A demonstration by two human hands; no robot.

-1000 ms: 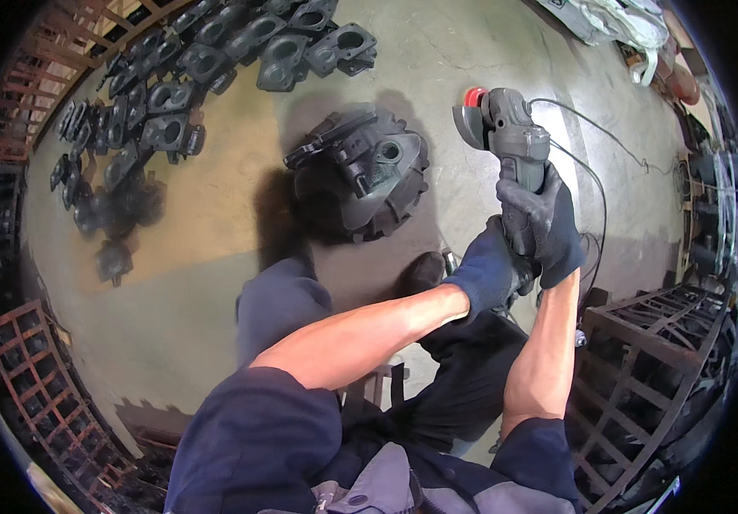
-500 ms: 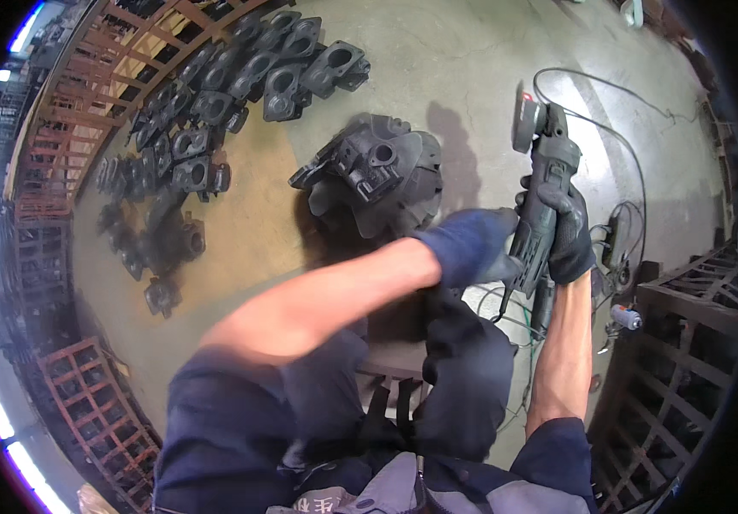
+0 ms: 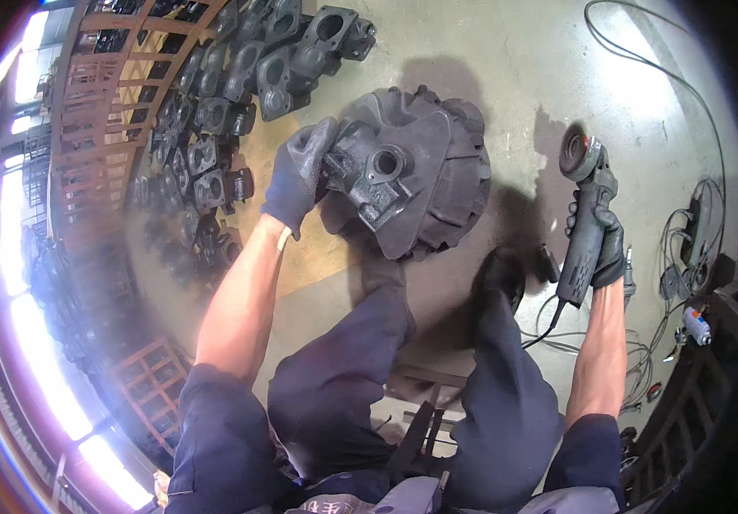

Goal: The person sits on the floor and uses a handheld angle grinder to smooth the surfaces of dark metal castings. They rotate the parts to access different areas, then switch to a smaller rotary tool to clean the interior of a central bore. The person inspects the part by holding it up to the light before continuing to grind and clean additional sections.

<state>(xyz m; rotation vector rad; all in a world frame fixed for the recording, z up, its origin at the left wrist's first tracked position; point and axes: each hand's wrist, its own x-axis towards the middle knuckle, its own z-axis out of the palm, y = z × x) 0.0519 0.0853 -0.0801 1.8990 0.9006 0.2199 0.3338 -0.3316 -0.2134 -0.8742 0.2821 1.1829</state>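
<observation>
In my gloved right hand [image 3: 609, 248] is a dark angle grinder [image 3: 588, 227], held upright on the right with its round disc at the far end. The disc is apart from any workpiece. My gloved left hand [image 3: 299, 167] is closed on the left edge of a dark metal casting [image 3: 367, 167] with a round bore and a raised rectangular boss. That casting rests on a larger round, ribbed dark block [image 3: 463, 171] in front of my knees. Its underside and my left fingertips are partly hidden.
Many similar castings [image 3: 279, 68] lie grouped on the floor at the far left, beside rusty metal crates [image 3: 95, 111]. At right are looped cables [image 3: 712, 128], another power tool [image 3: 696, 223] and a small silver cylinder-shaped part [image 3: 696, 325]. A dark rack [image 3: 695, 411] stands at the lower right.
My left hand has left the grinder and moved left onto the casting. The grinder, in my right hand alone, now sits farther right and lower in the picture. The view has shifted.
</observation>
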